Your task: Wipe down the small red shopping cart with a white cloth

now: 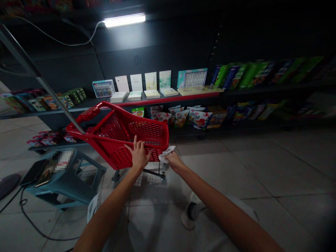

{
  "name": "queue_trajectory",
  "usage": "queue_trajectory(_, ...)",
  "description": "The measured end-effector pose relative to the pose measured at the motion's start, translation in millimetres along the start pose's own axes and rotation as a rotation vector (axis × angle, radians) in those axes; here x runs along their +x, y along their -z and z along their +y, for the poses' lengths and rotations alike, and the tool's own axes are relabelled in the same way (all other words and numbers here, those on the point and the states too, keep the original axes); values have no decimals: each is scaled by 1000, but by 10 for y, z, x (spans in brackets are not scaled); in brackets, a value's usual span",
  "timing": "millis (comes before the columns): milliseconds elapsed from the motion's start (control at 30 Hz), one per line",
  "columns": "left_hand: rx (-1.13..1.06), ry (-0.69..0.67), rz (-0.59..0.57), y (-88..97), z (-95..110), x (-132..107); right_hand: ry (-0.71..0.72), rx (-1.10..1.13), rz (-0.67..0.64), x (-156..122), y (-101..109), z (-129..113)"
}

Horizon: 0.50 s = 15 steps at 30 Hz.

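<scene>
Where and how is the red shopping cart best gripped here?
Probably by its handle, from picture-left: the bar sits raised at that end of the red shopping cart and looks thin enough to wrap. The grey pole crosses that end in view, so grip to the pole's right.

The red cart [118,152] stood upright on its small wheels [115,175] on the tile floor [215,161]. Its basket was full of little holes, wide at the top, with a slanted wall inside. Its red handle [90,113] was at the far left end. The white cloth [167,151] was soft and all bunched up in the right hand [175,162], at the cart's right end corner.
</scene>
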<state>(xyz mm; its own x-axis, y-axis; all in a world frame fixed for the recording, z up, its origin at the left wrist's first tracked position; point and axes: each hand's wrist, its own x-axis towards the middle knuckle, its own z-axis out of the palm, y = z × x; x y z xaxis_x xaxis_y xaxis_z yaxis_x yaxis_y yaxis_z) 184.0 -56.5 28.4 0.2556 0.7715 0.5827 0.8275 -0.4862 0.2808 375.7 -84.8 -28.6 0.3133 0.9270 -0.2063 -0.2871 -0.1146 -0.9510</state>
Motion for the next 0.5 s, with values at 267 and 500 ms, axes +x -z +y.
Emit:
queue_trajectory(267, -4, -4, -35, 41, -13, 18, -94, 99, 23, 66, -32, -240)
queue_trajectory(500, -31, 6, -26, 49, -23, 1, -87, 85, 10, 134, 76, -336)
